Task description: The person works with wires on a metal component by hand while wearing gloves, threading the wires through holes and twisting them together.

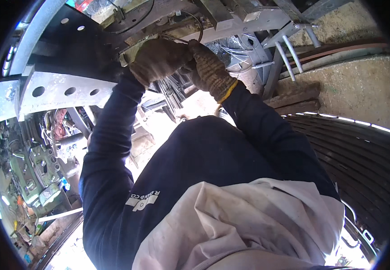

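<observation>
Both my hands wear knitted brownish-grey work gloves and meet in front of a metal frame (pixel 244 28). My left hand (pixel 161 60) is closed, its fingers bent toward the right one; whatever lies in its grip is hidden by the glove. Close beside it, my right hand (pixel 209 69), with a yellow cuff edge, is closed too, its fingers curled round something I cannot make out. A thin dark cable (pixel 201 28) curves down to the fingertips of the right glove. Just above the left glove runs a greenish metal edge (pixel 136 48).
A pale beam with round holes (pixel 60 91) stands at the left, under a dark panel (pixel 75 45). Thin metal rods (pixel 172 92) lie below my hands. Greenish machinery (pixel 33 166) stands at the lower left. Metal pegs (pixel 289 56) jut out near a concrete wall (pixel 352 90) at the right.
</observation>
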`<act>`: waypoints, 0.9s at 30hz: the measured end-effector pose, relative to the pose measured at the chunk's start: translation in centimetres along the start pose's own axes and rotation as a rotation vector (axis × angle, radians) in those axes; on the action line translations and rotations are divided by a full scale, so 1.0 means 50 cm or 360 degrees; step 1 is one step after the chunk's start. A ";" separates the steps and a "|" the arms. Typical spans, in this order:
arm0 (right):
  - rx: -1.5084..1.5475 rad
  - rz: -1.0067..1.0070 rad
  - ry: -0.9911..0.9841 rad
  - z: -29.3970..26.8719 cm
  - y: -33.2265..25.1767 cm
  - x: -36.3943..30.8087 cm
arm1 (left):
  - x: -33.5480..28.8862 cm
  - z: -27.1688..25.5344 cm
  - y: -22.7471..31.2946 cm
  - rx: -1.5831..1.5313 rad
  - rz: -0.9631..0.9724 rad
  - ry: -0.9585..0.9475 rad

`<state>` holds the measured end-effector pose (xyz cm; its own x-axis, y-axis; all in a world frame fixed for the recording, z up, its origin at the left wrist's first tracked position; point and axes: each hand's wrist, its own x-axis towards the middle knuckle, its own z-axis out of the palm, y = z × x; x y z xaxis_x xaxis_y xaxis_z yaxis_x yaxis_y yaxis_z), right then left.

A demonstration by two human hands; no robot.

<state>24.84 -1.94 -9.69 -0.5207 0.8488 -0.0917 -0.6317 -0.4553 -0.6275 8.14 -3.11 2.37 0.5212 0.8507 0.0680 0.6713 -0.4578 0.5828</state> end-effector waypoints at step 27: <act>-0.0158 0.0165 -0.0325 0.177 -0.240 -0.067 | -0.322 -0.071 0.215 -0.2056 -0.0383 0.1075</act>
<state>29.10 -1.67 4.99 -0.6913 0.7225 -0.0077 -0.5145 -0.4997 -0.6968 5.09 -20.80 10.43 -0.1144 0.9934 0.0120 -0.4087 -0.0580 0.9108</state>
